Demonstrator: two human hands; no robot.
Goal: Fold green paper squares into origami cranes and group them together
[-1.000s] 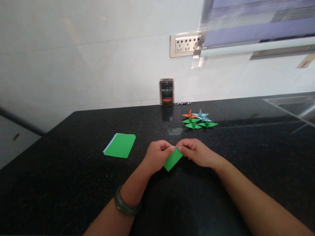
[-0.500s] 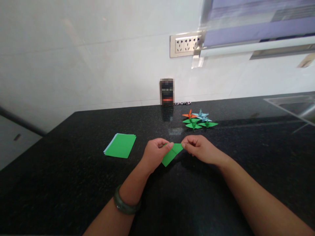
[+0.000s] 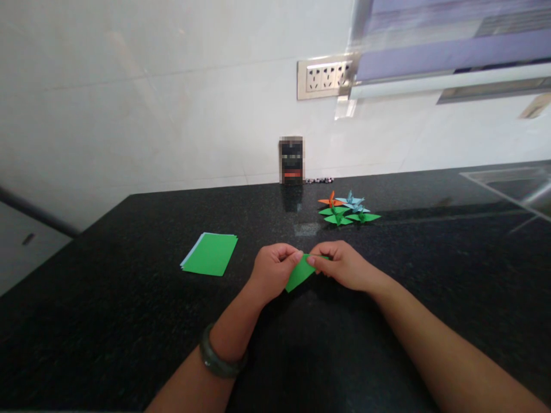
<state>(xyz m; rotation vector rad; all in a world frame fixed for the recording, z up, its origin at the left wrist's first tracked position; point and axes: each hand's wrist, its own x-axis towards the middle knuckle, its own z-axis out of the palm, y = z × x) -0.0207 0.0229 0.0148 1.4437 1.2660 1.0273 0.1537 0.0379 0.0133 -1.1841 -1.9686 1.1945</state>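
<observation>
With our left hand [image 3: 273, 267] and right hand [image 3: 342, 265] both pinched shut on the folded green paper [image 3: 299, 273] just above the black countertop [image 3: 387, 321], we were mid-fold, and we judged the crease next needed aligned edges.

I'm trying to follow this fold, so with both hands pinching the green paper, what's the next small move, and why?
Probably lay the green paper on the counter and press the fold flat: the left hand and right hand pinch only its top edge, while the lower part hangs loose.
</observation>
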